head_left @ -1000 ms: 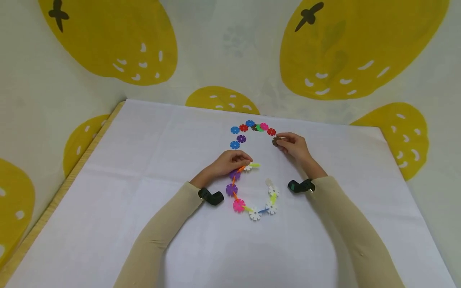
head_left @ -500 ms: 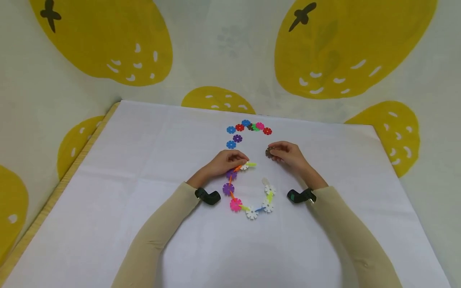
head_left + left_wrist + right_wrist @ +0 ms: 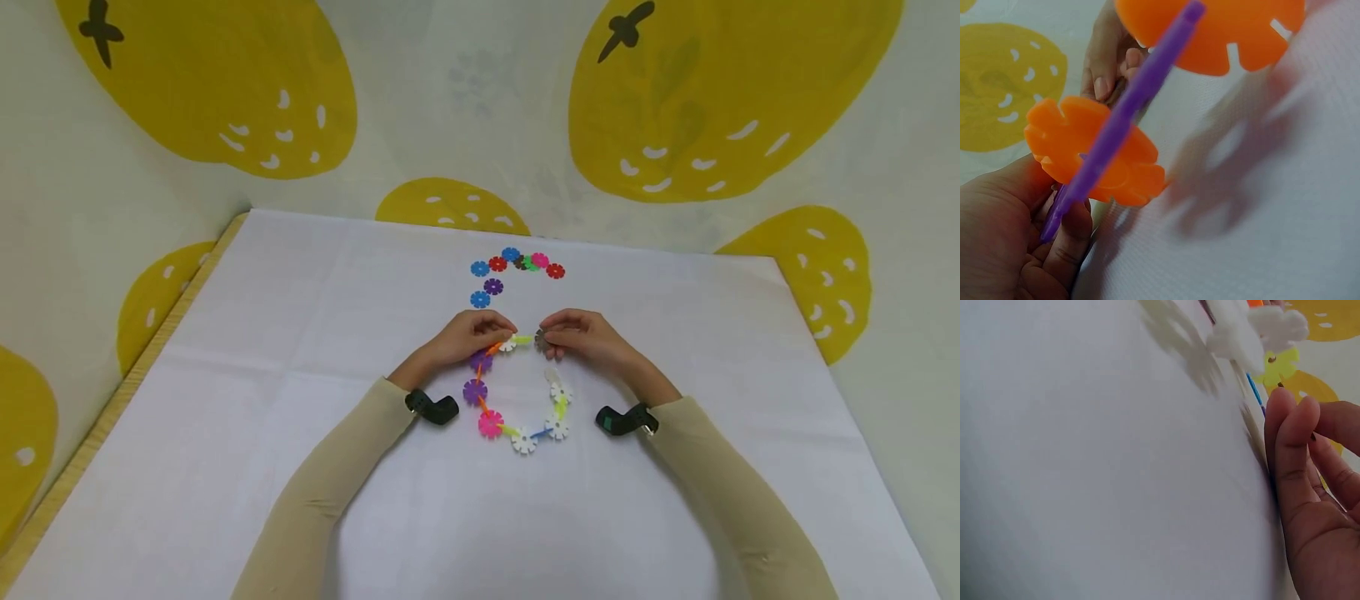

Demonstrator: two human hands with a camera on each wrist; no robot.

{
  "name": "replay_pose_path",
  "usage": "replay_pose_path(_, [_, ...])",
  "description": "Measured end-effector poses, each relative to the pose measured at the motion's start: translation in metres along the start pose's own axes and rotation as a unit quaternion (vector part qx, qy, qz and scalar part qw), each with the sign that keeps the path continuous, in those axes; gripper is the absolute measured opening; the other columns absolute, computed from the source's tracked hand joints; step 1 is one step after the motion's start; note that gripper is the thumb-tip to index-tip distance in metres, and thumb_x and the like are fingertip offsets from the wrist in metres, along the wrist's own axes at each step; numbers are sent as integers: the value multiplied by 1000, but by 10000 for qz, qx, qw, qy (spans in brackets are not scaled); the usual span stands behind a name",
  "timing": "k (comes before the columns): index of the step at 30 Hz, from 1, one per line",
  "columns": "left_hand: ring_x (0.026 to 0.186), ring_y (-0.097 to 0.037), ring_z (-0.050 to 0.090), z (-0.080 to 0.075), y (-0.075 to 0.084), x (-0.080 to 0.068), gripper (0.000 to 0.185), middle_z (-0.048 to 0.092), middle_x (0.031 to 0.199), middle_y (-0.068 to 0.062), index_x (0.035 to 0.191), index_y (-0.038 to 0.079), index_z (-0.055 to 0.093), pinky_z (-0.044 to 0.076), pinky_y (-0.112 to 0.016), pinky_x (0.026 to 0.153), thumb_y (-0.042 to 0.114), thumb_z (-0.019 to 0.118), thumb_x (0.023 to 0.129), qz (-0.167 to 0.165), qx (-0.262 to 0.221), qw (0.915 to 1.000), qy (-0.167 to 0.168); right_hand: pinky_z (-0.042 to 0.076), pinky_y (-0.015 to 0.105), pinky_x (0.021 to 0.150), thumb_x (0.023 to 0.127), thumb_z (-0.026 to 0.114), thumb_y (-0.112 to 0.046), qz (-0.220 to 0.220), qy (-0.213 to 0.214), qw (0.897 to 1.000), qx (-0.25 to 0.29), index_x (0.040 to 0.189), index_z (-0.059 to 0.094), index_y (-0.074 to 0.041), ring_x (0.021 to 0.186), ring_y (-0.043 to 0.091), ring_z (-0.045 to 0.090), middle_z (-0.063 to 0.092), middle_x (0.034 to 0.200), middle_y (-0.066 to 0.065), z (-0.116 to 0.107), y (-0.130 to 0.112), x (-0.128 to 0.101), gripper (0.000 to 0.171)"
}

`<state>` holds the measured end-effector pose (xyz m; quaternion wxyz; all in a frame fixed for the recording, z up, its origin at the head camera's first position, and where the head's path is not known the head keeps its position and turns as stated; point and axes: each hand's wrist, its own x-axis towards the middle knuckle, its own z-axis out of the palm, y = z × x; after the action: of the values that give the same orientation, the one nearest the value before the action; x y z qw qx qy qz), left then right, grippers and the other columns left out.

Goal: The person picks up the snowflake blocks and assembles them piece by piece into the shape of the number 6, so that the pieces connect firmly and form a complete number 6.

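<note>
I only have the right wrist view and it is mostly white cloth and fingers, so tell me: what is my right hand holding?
Observer: In the head view the right hand pinches a brown snowflake disc at the open end of the chain.
Operator: Is the other end steadied?
Observer: Yes, the left hand grips the chain beside a white disc; the left wrist view shows an orange disc on a purple one there.
Operator: Any spare pieces?
Observer: A loose arc of discs lies farther back on the table.
</note>
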<state>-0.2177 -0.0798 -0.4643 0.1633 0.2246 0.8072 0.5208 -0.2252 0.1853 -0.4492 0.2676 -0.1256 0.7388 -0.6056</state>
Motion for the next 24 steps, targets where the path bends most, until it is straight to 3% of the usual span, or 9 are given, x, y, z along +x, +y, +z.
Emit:
replay_pose_path(4, [84,-15,62,-1,2,1,24,70,103,-8,115,4,68,50,-22,78,18,62,97,27,11,10000,16,54,22,72,96,61,-9,-68,-92,9999,103,123,55,10,73,12,65,71,90,4,4,1,0,33])
replay_pose_path(9, [86,-15,63,-1,3,1,24,70,104,-8,115,3,68,51,-22,79,18,62,97,26,-8,10000,6,54,22,71,95,62,-6,-84,82,9993,367,122,55,11,72,11,65,71,88,4,6,1,2,32])
replay_pose_path(19, [84,-15,62,0,2,2,23,70,102,-9,114,3,68,50,-22,78,17,62,97,57,-28,10000,-3,56,25,76,94,63,-5,203,198,9973,672,118,57,7,77,13,69,72,97,5,11,-2,1,27])
replay_pose_path(24, [84,-14,63,0,-1,2,22,71,102,-9,113,3,69,50,-21,77,16,62,97,67,-16,10000,62,56,26,79,94,62,-4,248,127,9968,753,120,54,10,78,14,70,72,97,5,15,-3,1,31])
